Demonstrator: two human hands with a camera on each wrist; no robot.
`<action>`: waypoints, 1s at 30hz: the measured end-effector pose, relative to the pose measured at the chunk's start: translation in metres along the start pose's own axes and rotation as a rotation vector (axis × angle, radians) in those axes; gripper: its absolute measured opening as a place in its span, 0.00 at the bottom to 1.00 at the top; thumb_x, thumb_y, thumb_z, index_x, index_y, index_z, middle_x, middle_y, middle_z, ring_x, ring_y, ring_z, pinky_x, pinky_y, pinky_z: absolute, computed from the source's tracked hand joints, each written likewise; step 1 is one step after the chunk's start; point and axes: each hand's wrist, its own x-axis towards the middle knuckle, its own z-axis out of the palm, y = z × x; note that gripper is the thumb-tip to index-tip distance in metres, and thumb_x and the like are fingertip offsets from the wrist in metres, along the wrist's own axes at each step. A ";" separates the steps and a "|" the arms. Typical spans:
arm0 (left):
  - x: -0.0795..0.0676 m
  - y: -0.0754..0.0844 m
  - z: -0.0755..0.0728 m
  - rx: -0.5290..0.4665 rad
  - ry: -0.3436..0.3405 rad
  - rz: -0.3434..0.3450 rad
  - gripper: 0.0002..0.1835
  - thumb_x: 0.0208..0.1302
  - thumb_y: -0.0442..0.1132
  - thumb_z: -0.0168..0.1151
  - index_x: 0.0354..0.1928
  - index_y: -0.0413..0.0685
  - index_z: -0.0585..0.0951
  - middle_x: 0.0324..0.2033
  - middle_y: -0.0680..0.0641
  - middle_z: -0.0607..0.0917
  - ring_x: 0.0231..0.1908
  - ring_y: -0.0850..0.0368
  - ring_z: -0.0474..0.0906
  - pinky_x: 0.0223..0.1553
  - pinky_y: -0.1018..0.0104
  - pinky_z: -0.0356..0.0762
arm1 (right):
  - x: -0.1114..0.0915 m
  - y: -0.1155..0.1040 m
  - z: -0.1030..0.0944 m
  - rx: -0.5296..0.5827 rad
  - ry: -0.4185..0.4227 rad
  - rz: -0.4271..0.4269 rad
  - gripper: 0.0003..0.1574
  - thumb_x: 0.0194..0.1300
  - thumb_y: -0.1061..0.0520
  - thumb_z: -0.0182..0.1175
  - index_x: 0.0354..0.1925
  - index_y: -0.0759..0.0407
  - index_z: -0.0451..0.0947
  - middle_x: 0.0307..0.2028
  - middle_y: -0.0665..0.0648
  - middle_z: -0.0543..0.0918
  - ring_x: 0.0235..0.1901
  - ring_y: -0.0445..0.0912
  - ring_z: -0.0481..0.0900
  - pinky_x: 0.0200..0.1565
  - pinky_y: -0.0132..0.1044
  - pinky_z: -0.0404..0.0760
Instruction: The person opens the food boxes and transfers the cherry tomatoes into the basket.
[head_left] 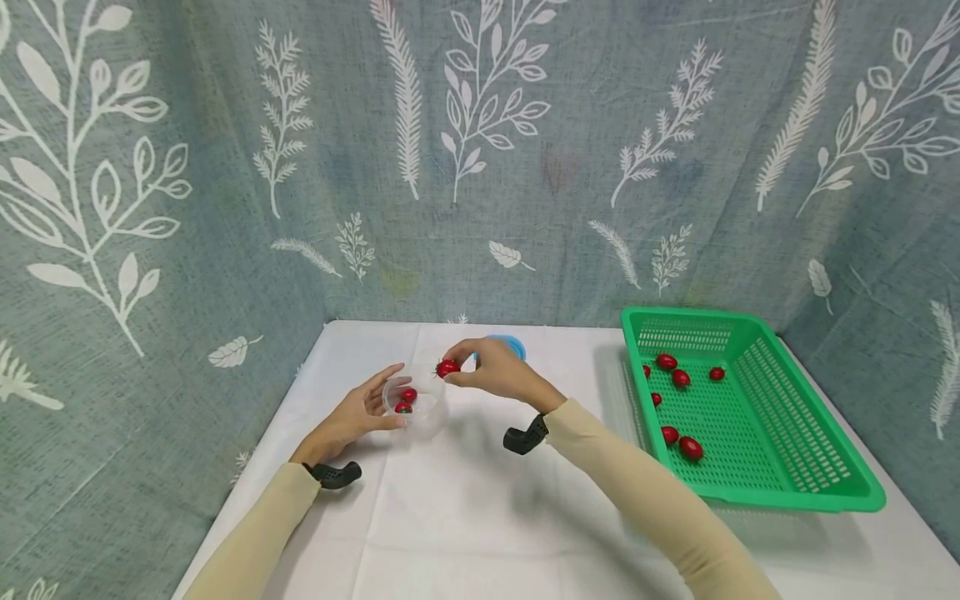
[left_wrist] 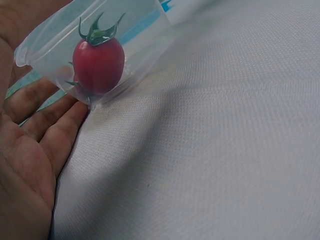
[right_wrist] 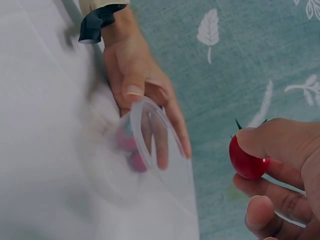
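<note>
My left hand (head_left: 352, 421) holds a clear plastic tub (head_left: 433, 418) by its side, thumb at the near rim and fingers on the far side. The tub is tipped, its mouth towards the left hand. Inside lie cherry tomatoes (head_left: 408, 394); one with a green leafy top (left_wrist: 99, 65) shows through the wall in the left wrist view. Just above the tub's right side, my right hand (head_left: 495, 367) pinches another red cherry tomato (head_left: 447, 367) between thumb and fingers. In the right wrist view that tomato (right_wrist: 247, 159) has thin green leaf tips.
A green plastic basket (head_left: 757, 493) stands on the right of the white-covered table (head_left: 450, 533), with several cherry tomatoes (head_left: 691, 448) on its floor. Behind the right hand lies a blue round object (head_left: 512, 342), partly hidden. Grey-green leaf-patterned cloth (head_left: 555, 208) walls the back and sides.
</note>
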 end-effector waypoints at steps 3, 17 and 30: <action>0.000 0.002 0.000 -0.008 -0.002 0.000 0.54 0.61 0.37 0.77 0.83 0.61 0.54 0.74 0.49 0.68 0.78 0.49 0.54 0.75 0.47 0.53 | -0.005 -0.001 -0.006 -0.018 0.017 0.006 0.15 0.68 0.47 0.70 0.52 0.46 0.85 0.41 0.42 0.84 0.25 0.44 0.75 0.28 0.34 0.77; -0.002 -0.001 -0.001 0.025 0.015 -0.020 0.54 0.60 0.42 0.78 0.82 0.67 0.55 0.80 0.54 0.54 0.79 0.45 0.47 0.75 0.46 0.53 | -0.032 0.012 -0.036 -0.007 0.085 0.014 0.12 0.67 0.47 0.72 0.48 0.43 0.86 0.38 0.42 0.86 0.23 0.46 0.76 0.29 0.38 0.78; 0.000 -0.004 -0.002 0.022 0.012 -0.015 0.54 0.61 0.40 0.77 0.82 0.66 0.54 0.81 0.55 0.47 0.80 0.46 0.44 0.75 0.49 0.53 | -0.063 0.029 -0.070 -0.024 0.141 0.086 0.14 0.67 0.47 0.72 0.50 0.44 0.87 0.41 0.44 0.85 0.24 0.49 0.75 0.26 0.41 0.76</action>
